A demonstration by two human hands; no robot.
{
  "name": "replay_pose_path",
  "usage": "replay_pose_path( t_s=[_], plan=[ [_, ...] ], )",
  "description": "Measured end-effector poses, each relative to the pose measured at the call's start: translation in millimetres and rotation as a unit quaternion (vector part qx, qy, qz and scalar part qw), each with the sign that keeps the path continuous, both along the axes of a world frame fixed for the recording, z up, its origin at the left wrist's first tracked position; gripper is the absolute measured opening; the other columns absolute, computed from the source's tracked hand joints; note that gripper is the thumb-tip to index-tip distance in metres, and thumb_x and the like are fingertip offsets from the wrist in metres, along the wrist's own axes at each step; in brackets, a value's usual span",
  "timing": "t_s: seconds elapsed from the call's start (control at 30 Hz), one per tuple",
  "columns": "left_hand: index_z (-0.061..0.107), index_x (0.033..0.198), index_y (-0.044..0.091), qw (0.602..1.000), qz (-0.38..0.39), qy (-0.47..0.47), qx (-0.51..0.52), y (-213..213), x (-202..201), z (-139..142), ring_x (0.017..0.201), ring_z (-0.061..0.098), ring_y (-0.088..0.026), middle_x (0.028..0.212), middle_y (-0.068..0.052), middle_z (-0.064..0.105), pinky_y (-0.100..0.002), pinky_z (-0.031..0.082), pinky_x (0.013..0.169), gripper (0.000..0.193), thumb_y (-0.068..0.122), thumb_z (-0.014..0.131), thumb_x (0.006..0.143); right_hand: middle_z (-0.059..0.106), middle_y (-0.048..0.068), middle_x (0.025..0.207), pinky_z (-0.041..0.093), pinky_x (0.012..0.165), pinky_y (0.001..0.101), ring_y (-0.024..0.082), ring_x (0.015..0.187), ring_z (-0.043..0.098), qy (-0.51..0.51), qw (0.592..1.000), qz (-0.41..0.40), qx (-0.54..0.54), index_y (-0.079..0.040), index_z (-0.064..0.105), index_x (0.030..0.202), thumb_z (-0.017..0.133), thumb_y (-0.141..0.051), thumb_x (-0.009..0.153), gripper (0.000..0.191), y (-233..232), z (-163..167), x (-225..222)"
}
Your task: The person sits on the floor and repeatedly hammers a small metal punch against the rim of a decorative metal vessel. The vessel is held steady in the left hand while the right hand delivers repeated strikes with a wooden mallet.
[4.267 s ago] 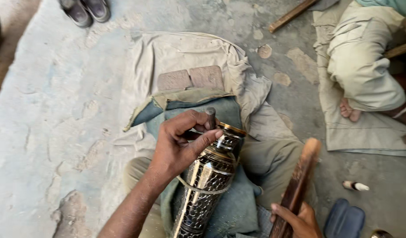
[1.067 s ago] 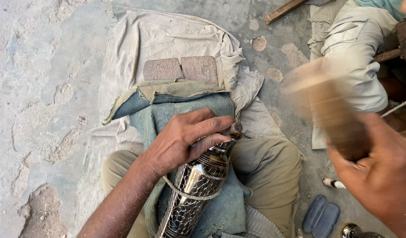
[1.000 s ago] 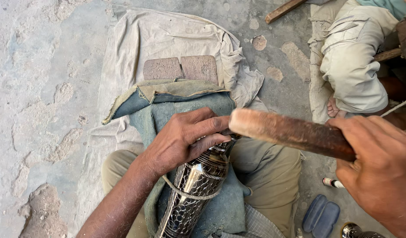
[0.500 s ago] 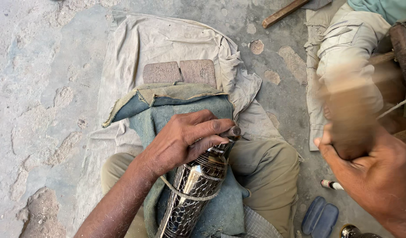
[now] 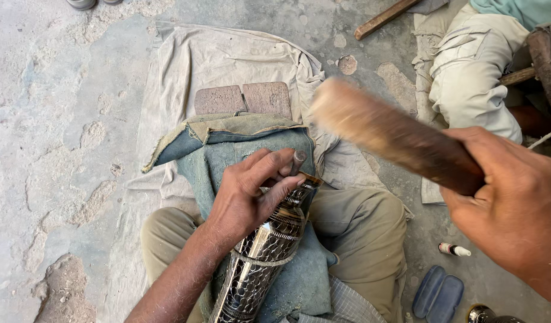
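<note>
From the head camera, the left hand [image 5: 245,200] was closed around the upper end of a patterned metal vessel [image 5: 260,257] that lay tilted across the person's lap, its fingers also pinching a small metal punch [image 5: 298,160] upright against the vessel's brass-coloured rim. The right hand [image 5: 514,209] was wrapped tightly around the dark end of a wooden mallet [image 5: 389,134], raised above and to the right of the punch, its pale head blurred. The step in hand looked like striking the punch to work the rim; a clean blow would call for the mallet head meeting the punch top squarely while the left hand kept punch and vessel steady. The vessel was tall and rounded, polished to a shine and covered in a fine scale-like relief with a plain band around its middle. It rested on a worn blue denim cloth [image 5: 239,155] with frayed edges, spread over a creased beige sheet [image 5: 197,66] on the rough, pitted concrete floor [image 5: 60,119]. Two flat reddish bricks [image 5: 242,98] lay side by side on the sheet, beyond the denim. Another person's trouser leg [image 5: 472,78] showed at the upper right.
</note>
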State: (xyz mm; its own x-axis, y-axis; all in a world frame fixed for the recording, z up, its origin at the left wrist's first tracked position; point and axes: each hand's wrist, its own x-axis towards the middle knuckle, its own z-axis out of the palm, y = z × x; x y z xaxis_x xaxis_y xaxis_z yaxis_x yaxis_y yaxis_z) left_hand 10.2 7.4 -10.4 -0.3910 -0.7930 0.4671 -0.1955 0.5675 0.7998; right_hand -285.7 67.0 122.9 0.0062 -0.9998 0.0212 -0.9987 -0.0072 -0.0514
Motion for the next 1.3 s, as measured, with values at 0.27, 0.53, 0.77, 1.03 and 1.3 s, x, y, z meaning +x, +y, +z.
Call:
replay_pose_path(
  t_s=[0.27, 0.53, 0.77, 1.03, 1.3],
  plan=[
    [0.065, 0.127, 0.005, 0.998, -0.004, -0.04, -0.045, 0, 3, 5, 0.081, 0.071, -0.025, 0.094, -0.01, 0.068, -0.037, 0.056, 0.069, 0.038, 0.017, 0.078, 0.094, 0.07, 0.012, 0.083, 0.054, 0.067, 0.037, 0.022, 0.072, 0.07, -0.032, 0.998, 0.042, -0.042, -0.002, 0.069, 0.119, 0.077, -0.006, 0.082, 0.038, -3, 13, 14],
    [0.063, 0.126, 0.003, 1.0, 0.016, -0.008, -0.015, 3, -1, 0, 0.087, 0.075, -0.019, 0.096, -0.01, 0.068, -0.03, 0.063, 0.071, 0.037, 0.015, 0.078, 0.095, 0.07, 0.017, 0.091, 0.053, 0.063, 0.0377, 0.026, 0.075, 0.07, -0.173, 0.98, 0.05, -0.087, 0.001, 0.066, 0.114, 0.074, 0.0, 0.079, 0.036, -12, 22, 33],
    [0.065, 0.124, 0.006, 0.998, 0.053, 0.033, 0.002, 8, -5, 10, 0.081, 0.072, -0.013, 0.095, -0.005, 0.07, -0.026, 0.063, 0.068, 0.036, 0.011, 0.082, 0.092, 0.07, 0.007, 0.083, 0.054, 0.069, 0.0374, 0.021, 0.074, 0.07, 0.124, 0.991, 0.037, 0.043, -0.01, 0.067, 0.106, 0.085, -0.009, 0.073, 0.037, -13, 18, 7],
    [0.068, 0.121, 0.005, 0.999, 0.041, 0.006, 0.008, 15, 1, 19, 0.09, 0.076, -0.013, 0.1, -0.004, 0.073, -0.028, 0.067, 0.076, 0.034, 0.013, 0.082, 0.091, 0.07, 0.014, 0.086, 0.064, 0.066, 0.0387, 0.023, 0.077, 0.071, -0.402, 0.908, -0.068, 0.097, -0.001, 0.063, 0.113, 0.086, -0.012, 0.082, 0.04, 2, -56, -33],
    [0.07, 0.125, 0.009, 0.985, -0.096, -0.14, -0.029, -1, -9, 29, 0.083, 0.074, -0.027, 0.101, -0.01, 0.073, -0.039, 0.06, 0.073, 0.034, 0.024, 0.072, 0.094, 0.07, 0.016, 0.095, 0.067, 0.071, 0.0386, 0.022, 0.081, 0.078, -0.669, 0.738, 0.029, 0.079, -0.003, 0.046, 0.144, 0.078, -0.003, 0.089, 0.063, 69, -68, -43]
  ],
)
